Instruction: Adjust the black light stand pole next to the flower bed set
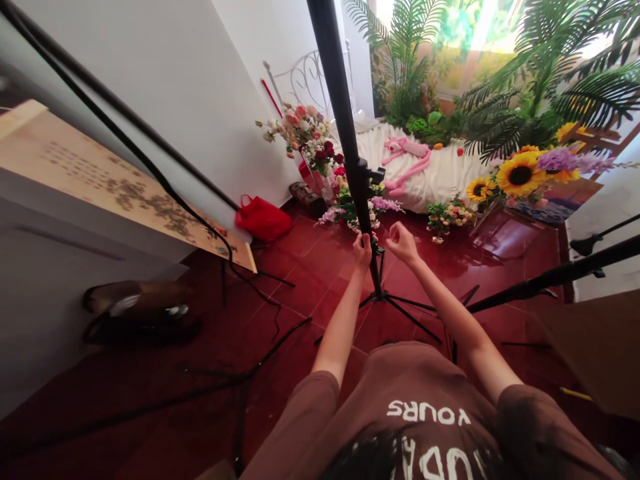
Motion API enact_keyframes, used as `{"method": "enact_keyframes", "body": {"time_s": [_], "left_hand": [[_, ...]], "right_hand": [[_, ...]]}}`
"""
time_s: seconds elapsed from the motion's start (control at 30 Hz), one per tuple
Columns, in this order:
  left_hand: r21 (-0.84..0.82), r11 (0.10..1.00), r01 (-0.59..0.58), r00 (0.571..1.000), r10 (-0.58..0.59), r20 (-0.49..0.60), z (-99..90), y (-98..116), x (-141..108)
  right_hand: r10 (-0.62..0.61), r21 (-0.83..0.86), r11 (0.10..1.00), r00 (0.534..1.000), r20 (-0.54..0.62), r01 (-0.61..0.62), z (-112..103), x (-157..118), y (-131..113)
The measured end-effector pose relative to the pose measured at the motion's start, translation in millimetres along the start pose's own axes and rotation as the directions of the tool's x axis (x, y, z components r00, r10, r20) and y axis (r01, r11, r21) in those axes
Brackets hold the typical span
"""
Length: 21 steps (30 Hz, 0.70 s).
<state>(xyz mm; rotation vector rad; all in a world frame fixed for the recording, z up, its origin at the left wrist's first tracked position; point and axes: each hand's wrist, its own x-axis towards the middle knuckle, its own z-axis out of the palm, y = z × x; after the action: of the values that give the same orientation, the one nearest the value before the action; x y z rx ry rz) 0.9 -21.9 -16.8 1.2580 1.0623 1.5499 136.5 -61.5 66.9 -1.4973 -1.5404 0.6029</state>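
Observation:
A black tripod stand [350, 133] rises in front of me, its thin legs spread on the red tiled floor. My left hand [363, 251] is wrapped round the lower part of its pole, thumb up. Just right of the pole is my right hand [401, 243], raised, with its fingers curled; whether anything small is between them is hidden. A black clamp knob [377, 176] sticks out of the pole above my hands.
A red bag [263, 218] lies by the left wall. Flowers [305, 127], a pink plush toy [409, 157] on white cloth and sunflowers [520, 175] stand beyond. Another black pole [560, 275] slants in from the right; cables and stand legs cross the left floor.

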Motion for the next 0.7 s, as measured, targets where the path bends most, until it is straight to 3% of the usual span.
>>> {"method": "enact_keyframes", "body": {"time_s": [0.1,0.17,0.33,0.57,0.7], "left_hand": [[-0.011,0.999,0.031,1.000,-0.031,0.001,0.9,1.1,0.6],[0.007,0.999,0.032,0.999,-0.032,-0.002,0.7,1.7,1.1],[0.076,0.997,-0.027,1.000,0.028,-0.009,-1.0,-0.1,1.6],[0.091,0.995,-0.049,0.999,0.049,0.010,-0.9,3.8,-0.7],[0.118,0.988,-0.096,0.994,0.089,0.066,-0.5,5.5,3.3]], "right_hand": [[-0.186,0.129,0.971,0.973,-0.139,0.204,-7.9,23.0,-34.1],[-0.300,0.181,0.928,0.942,-0.151,0.325,-4.0,38.3,-60.8],[-0.330,0.226,0.912,0.940,-0.091,0.342,17.9,70.6,-103.1],[-0.233,0.271,0.931,0.970,-0.070,0.244,14.1,87.8,-110.3],[-0.173,0.211,0.962,0.985,-0.011,0.172,20.0,70.7,-86.4]]}}
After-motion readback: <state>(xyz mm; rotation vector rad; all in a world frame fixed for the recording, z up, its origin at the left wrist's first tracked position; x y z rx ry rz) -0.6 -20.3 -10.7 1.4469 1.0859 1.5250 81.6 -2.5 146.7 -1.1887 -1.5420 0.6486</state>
